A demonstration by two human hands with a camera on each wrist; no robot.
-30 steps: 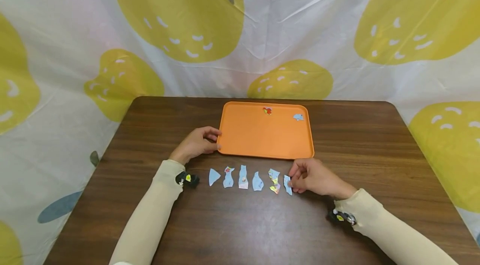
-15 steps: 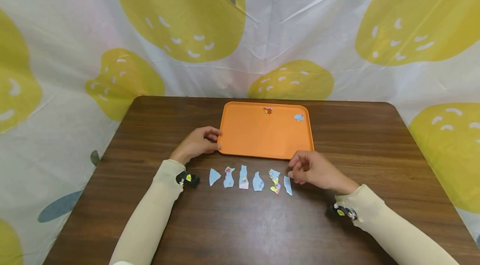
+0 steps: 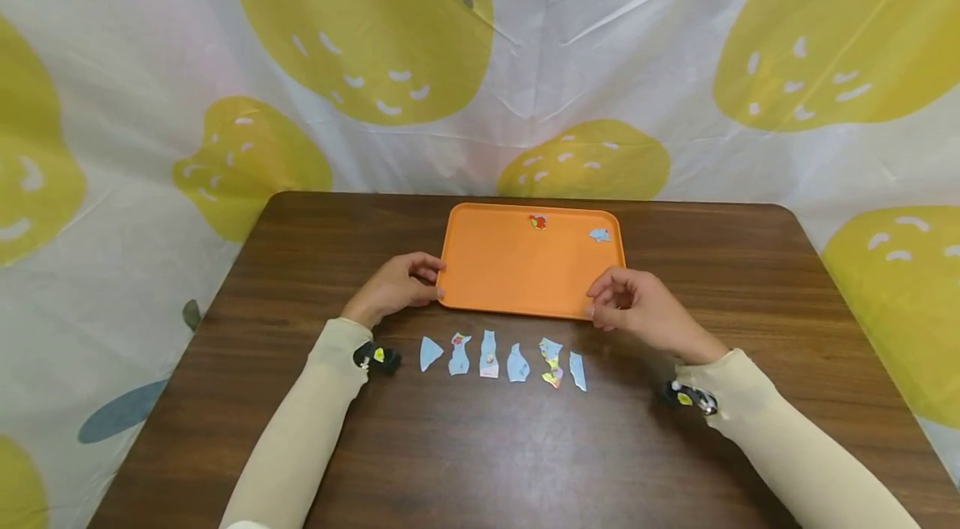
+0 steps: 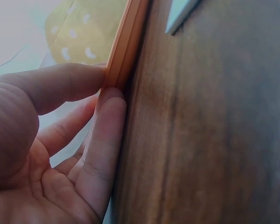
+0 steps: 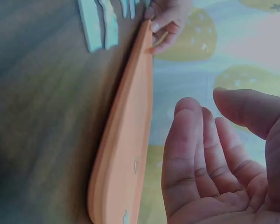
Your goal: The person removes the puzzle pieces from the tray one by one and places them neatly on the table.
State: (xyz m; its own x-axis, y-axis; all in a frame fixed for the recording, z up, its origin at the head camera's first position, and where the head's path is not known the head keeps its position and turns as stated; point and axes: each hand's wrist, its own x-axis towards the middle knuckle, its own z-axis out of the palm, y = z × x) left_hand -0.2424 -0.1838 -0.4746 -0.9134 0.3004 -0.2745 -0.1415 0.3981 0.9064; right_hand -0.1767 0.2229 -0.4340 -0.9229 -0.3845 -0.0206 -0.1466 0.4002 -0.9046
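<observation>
My left hand [image 3: 393, 287] grips the left edge of an orange tray [image 3: 517, 271]; in the left wrist view its thumb and fingertips meet the tray's rim [image 4: 123, 51]. My right hand [image 3: 648, 308] hovers over the tray's near right corner, fingers loosely bent. Seen in the right wrist view, its thumb [image 5: 249, 109] stands apart from the fingers with nothing between them. Several light-blue puzzle pieces lie in a row before the tray, from a triangular piece [image 3: 431, 354] to a narrow piece [image 3: 577, 371]. On the tray are a red piece [image 3: 538, 222] and a small blue piece [image 3: 600, 235].
A brown wooden table [image 3: 480, 446] carries everything. Behind it hangs a pale curtain [image 3: 525, 71] with large yellow fruit prints. Each wrist wears a black strap, such as the left strap [image 3: 377, 356].
My right hand has let go of the narrow blue piece at the row's right end and moved up and away toward the tray's corner. My left hand stays at the tray's left edge.
</observation>
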